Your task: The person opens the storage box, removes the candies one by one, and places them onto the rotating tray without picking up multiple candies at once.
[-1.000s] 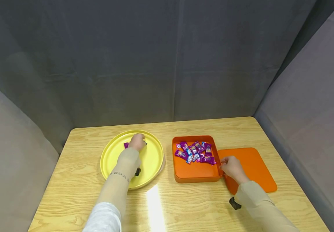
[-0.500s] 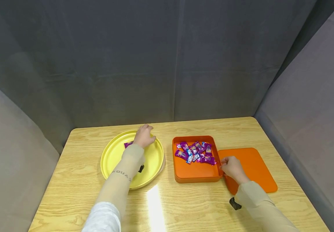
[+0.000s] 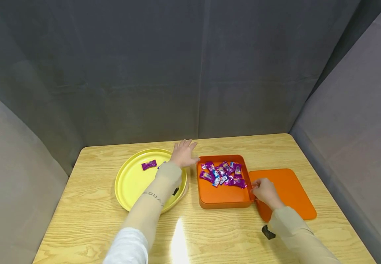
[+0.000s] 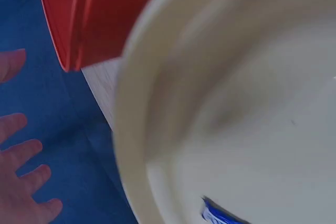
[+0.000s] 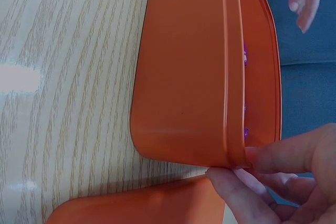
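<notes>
Sweets (image 3: pixel 223 173) are moving from box (image 3: pixel 225 196) to plate (image 3: pixel 134 185). Left hand (image 3: pixel 184 154) hovers empty, fingers spread; right hand (image 3: pixel 265 191) pinches the box's rim. Picking another sweet likely comes next.

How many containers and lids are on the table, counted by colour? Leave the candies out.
Yellow: 1, the round plate
Orange: 2, the box and the flat lid
Total: 3
</notes>
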`<state>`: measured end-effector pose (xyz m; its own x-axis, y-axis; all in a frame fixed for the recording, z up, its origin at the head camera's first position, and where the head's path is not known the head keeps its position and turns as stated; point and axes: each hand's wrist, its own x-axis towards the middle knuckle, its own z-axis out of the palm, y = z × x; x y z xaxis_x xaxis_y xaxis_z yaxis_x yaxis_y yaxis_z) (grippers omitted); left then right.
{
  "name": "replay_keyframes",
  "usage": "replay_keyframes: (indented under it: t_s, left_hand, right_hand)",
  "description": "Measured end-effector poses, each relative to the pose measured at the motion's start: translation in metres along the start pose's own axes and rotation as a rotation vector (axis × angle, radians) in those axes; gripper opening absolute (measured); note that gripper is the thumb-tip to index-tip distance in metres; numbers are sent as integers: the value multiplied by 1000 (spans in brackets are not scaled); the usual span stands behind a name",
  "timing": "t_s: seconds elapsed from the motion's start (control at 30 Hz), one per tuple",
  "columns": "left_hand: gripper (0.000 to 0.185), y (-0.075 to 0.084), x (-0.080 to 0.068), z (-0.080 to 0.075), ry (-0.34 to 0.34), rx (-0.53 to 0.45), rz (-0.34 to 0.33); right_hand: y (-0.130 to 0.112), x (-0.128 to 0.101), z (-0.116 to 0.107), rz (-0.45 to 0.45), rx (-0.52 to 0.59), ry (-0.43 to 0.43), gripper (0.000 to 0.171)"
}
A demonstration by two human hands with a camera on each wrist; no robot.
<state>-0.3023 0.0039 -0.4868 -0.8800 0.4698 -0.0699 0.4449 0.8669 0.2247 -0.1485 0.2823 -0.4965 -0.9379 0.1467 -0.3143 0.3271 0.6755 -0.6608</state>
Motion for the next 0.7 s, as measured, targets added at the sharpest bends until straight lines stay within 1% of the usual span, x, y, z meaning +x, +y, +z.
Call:
replay_keyframes:
  t_s: [0.2,0.37,0.53,0.6,0.7]
  left_hand:
    - [71,35,9,0,-18,58,72]
    - [71,62,14,7,-44,83,115]
    - [68,82,16,16,-70,99,177]
    - [65,89,15,18,-96,104,196]
    - [58,97,15,21,-138,93,207]
  right_hand:
    - [1,1,-1,-11,15,1,27]
    - [2,1,0,-17,19,8,27]
    - [1,2,1,-11,20,9,27]
    - [0,2,3,-11,21,8,28]
    - [-1,3,4,-12,20,10,27]
